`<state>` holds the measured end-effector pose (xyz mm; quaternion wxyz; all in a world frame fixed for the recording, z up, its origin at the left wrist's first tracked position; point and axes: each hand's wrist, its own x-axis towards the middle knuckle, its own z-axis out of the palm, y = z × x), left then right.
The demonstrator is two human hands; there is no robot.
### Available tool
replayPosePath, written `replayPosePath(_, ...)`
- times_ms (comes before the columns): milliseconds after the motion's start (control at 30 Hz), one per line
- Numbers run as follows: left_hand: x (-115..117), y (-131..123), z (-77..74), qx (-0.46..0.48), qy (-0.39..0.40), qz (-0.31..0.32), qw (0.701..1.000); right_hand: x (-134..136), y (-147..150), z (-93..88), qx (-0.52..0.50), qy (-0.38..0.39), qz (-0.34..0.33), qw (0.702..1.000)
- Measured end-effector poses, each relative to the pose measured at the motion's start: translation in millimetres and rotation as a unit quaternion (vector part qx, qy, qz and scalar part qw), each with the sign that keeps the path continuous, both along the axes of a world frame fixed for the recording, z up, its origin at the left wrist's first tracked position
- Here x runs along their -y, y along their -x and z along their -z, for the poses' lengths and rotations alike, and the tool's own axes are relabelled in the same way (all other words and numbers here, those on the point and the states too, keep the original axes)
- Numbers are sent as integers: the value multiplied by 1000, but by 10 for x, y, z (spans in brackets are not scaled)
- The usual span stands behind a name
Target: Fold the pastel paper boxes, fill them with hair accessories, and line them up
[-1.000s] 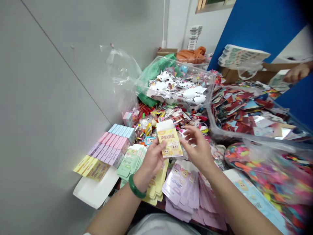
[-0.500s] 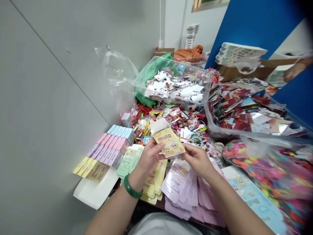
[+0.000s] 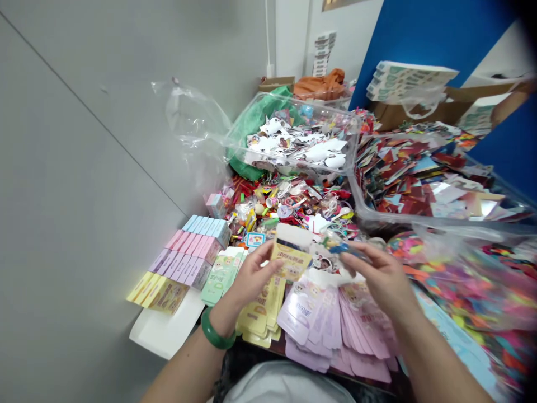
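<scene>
Over cluttered desk [image 3: 279, 348]: left hand [image 3: 251, 277], grip spread, touching yellow card box [image 3: 291, 261]; right hand [image 3: 377, 274] pinching small blue trinket [image 3: 344, 248], blurred.

My feed comes from the single head-worn camera, which sits above and behind the left hand [image 3: 251, 277] and right hand [image 3: 377, 274], facing forward and down at close range over the table [image 3: 277, 350], with the grey wall [image 3: 84, 168] filling the left side.
</scene>
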<state>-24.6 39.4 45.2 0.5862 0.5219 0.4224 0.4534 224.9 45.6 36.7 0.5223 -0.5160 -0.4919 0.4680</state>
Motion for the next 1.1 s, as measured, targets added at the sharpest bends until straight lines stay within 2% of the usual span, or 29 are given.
replayPosePath(67, 44, 66, 50, -48, -35, 15, 998, 85, -195, -116, 16, -30, -11, 999)
replayPosePath(133, 85, 101, 104, -78, -42, 35, 995, 199, -272, -253, 23, -31, -51, 998)
replayPosePath(233, 126, 121, 153, -101, -39, 82, 991, 349, -196, -448, 68, -20, -139, 988)
replayPosePath(333, 141, 146, 139, -119, -52, 120, 984, 425, -40, -584, 167, -70, -187, 966)
replayPosePath(500, 142, 209, 55, -142, -56, 148, 977, 507, 107, -670, 328, -223, -131, 909)
replayPosePath(633, 140, 206, 30, -139, -35, 147, 979, 579, 159, -679, 389, -277, -124, 870)
replayPosePath(733, 131, 184, 34, -150, -30, 145, 977, 594, 178, -672, 391, -277, -138, 867)
replayPosePath(833, 117, 175, 30, -164, -34, 166, 972, 565, 175, -648, 383, -253, -179, 870)
replayPosePath(967, 105, 158, 3, -180, -74, 202, 960, 487, 187, -579, 391, -164, -228, 876)
replayPosePath(1033, 107, 129, -16, -193, -89, 215, 953, 443, 215, -532, 393, -117, -233, 882)
replayPosePath(1100, 111, 91, -36, -204, -89, 216, 951, 402, 246, -487, 387, -101, -220, 890)
